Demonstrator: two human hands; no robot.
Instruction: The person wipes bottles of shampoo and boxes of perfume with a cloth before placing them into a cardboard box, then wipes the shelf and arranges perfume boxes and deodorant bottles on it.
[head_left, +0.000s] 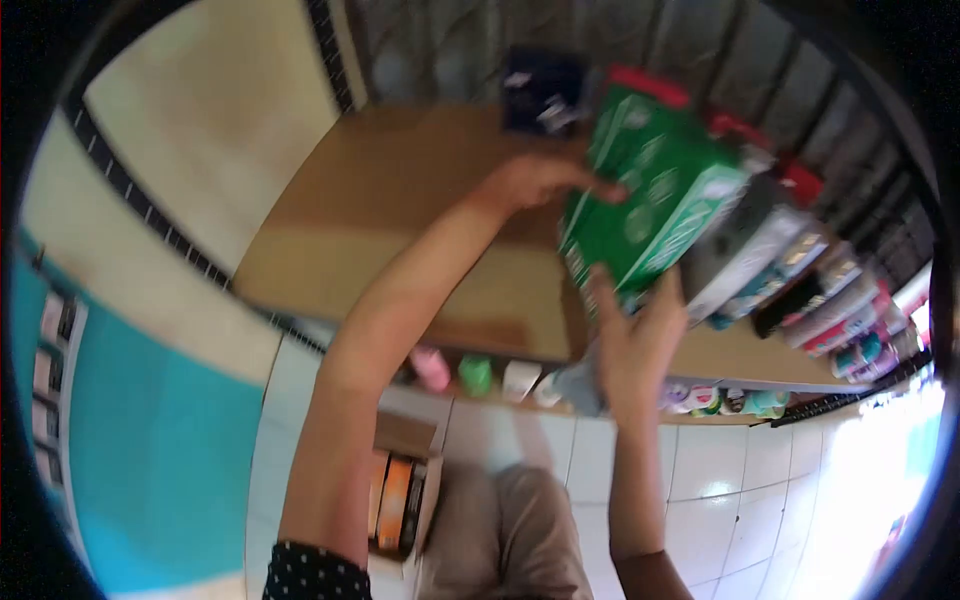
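Note:
A green box (648, 180) with white lettering is tilted above the brown shelf board (440, 200), at the left end of a row of goods. My left hand (550, 183) is closed on its left side, fingers against the front face. From below, my right hand (638, 325) grips the lower edge, with its fingers and thumb on either side of a corner. The box is slightly blurred, and I cannot read its print. Beside it on the right stands a grey-white pack (750, 245). Behind, a dark blue box (544, 90) sits at the back of the shelf.
Several bottles and tubes (850, 300) line the shelf's right part. Below are a pink bottle (430, 368), a green-capped item (475, 375) and other bottles on a lower shelf. An open carton (430, 500) with orange and black boxes stands on the tiled floor (700, 470).

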